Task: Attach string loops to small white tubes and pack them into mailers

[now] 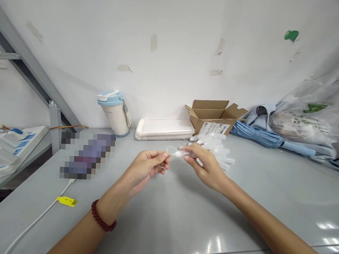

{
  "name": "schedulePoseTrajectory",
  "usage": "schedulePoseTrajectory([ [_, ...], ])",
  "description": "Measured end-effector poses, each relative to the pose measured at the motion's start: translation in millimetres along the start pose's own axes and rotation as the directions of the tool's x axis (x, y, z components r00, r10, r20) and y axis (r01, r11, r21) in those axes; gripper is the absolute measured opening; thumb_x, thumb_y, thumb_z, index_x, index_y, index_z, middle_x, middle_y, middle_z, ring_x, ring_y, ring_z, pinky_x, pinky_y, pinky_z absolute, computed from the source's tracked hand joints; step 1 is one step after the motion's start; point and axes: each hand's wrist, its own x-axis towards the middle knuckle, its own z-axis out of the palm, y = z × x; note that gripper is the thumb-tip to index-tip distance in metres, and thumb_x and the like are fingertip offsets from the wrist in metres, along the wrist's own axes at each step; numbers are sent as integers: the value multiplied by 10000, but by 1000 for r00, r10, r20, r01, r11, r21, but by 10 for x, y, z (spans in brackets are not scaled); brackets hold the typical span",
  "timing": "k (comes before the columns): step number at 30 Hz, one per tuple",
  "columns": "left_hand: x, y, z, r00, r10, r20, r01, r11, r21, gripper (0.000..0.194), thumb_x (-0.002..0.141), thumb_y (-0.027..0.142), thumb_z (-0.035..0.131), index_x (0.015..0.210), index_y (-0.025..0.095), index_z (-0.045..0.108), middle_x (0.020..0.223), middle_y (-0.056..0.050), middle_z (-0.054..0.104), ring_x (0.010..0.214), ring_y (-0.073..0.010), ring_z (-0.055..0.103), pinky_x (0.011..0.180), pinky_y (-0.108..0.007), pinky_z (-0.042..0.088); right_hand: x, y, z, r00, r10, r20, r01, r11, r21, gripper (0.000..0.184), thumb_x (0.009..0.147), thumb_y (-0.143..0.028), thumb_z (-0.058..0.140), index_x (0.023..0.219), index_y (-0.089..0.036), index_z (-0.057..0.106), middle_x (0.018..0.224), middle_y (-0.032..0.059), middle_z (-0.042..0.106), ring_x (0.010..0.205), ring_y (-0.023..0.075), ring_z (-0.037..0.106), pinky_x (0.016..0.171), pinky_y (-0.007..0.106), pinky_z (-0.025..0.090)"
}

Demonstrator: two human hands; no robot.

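Observation:
Over the grey table (164,217), my left hand (144,169) pinches the end of a thin white loop of cord (170,149) between thumb and forefinger. My right hand (205,165) pinches a small clear plastic tube (182,154) joined to that cord. The two hands are close together, almost touching. Just behind my right hand lies a pile of similar clear plastic tubes (218,146). A dark red bead bracelet (102,220) sits on my left wrist.
A blue-lidded cup (116,113), stacked white trays (163,129) and an open cardboard box (215,114) line the wall. A blue folded umbrella (271,139) and plastic bags (309,111) lie right. A white cable with yellow tag (66,201) runs left.

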Motion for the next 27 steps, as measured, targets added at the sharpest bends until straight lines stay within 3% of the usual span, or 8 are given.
schedulePoseTrajectory([
  [10, -11, 0, -11, 1000, 22, -14, -21, 997, 76, 242, 732, 372, 657, 756, 131, 659, 730, -39, 578, 646, -111, 517, 576, -233, 412, 2, -7, -16, 1000, -5, 3, 5, 1000, -14, 253, 920, -331, 396, 1045, -209, 579, 859, 61, 605, 697, 156, 538, 601, 279, 432],
  [20, 4, -44, 32, 992, 86, -92, -60, 964, 258, 211, 738, 338, 637, 700, 131, 649, 619, -2, 576, 569, -98, 507, 575, -241, 408, -32, 10, 46, 993, -117, 5, 117, 992, -46, 201, 914, -227, 394, 1046, -197, 542, 858, 71, 567, 724, 165, 530, 624, 287, 434],
  [27, 5, -86, 80, 987, 103, -125, -62, 952, 300, 213, 732, 333, 623, 682, 127, 633, 589, 3, 567, 544, -100, 502, 571, -241, 409, -41, 7, 94, 990, -138, -8, 138, 988, -68, 195, 911, -191, 378, 1026, -181, 536, 854, 75, 568, 685, 155, 509, 604, 281, 429],
])
